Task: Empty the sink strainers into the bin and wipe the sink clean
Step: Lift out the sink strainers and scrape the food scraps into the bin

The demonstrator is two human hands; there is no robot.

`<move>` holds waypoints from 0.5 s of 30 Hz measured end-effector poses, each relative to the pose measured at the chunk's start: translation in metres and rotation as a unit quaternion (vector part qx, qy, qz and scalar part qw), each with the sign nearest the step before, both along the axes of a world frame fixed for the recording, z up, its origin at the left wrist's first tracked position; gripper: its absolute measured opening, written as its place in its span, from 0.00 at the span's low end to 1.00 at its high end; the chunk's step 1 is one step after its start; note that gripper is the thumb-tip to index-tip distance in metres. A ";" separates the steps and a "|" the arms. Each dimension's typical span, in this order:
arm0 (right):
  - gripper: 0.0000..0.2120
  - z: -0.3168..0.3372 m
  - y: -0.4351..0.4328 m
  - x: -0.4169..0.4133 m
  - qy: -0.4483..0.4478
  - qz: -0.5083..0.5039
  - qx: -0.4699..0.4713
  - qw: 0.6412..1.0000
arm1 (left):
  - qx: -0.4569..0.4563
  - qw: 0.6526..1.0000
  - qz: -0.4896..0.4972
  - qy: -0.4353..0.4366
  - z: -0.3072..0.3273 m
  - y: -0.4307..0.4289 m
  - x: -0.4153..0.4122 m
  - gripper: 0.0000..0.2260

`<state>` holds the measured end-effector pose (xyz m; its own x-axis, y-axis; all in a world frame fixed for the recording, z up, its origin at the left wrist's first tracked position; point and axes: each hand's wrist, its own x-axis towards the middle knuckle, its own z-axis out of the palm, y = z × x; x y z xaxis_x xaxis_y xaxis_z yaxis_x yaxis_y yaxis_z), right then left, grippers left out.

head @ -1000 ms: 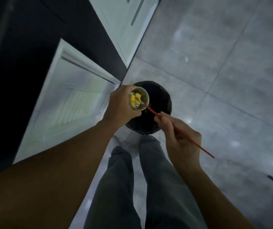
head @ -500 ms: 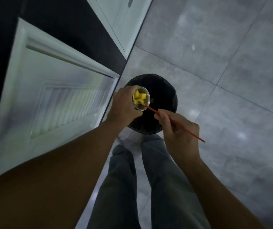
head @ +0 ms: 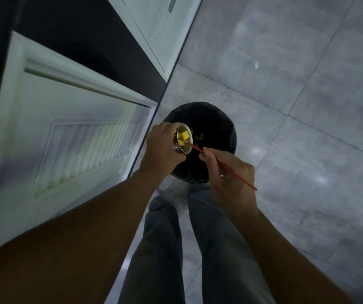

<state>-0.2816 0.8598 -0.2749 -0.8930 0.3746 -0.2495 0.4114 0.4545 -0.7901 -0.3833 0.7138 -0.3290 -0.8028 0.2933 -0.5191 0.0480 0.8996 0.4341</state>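
My left hand [head: 161,145] grips a small metal sink strainer [head: 184,139] tipped on its side over a round bin lined with a black bag [head: 220,119]. Yellow food bits [head: 184,135] still sit inside the strainer, and a few yellow pieces [head: 199,137] lie down in the bin. My right hand [head: 228,174] holds a thin red stick [head: 233,172] like a pen, its tip poking into the strainer's mouth. The sink is out of view.
White louvred cabinet doors [head: 73,137] run along the left under a dark counter edge. Grey floor tiles [head: 296,84] spread to the right. My legs in dark trousers [head: 198,238] stand right behind the bin.
The strainer has tilted further onto its side over the bin, and some yellow bits have dropped out into the bag. The view has moved closer to the cabinet doors.
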 end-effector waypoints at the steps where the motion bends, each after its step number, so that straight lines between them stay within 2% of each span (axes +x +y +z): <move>1: 0.07 -0.001 0.000 0.002 0.007 -0.002 0.011 1.000 | -0.001 1.000 0.000 0.001 0.000 0.000 0.000 0.34; 5: 0.07 -0.001 -0.002 0.011 0.036 -0.009 0.044 0.998 | -0.013 1.000 0.001 -0.004 -0.001 -0.001 0.001 0.35; 15: 0.07 -0.009 -0.007 0.006 0.022 -0.018 -0.012 1.000 | -0.008 0.999 -0.018 -0.039 -0.004 -0.001 0.003 0.34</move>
<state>-0.2757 0.8532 -0.2836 -0.8895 0.4009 -0.2193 0.3916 0.4217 -0.8178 -0.3802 0.7129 -0.3327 -0.7489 0.3119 -0.5847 0.0464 0.9048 0.4233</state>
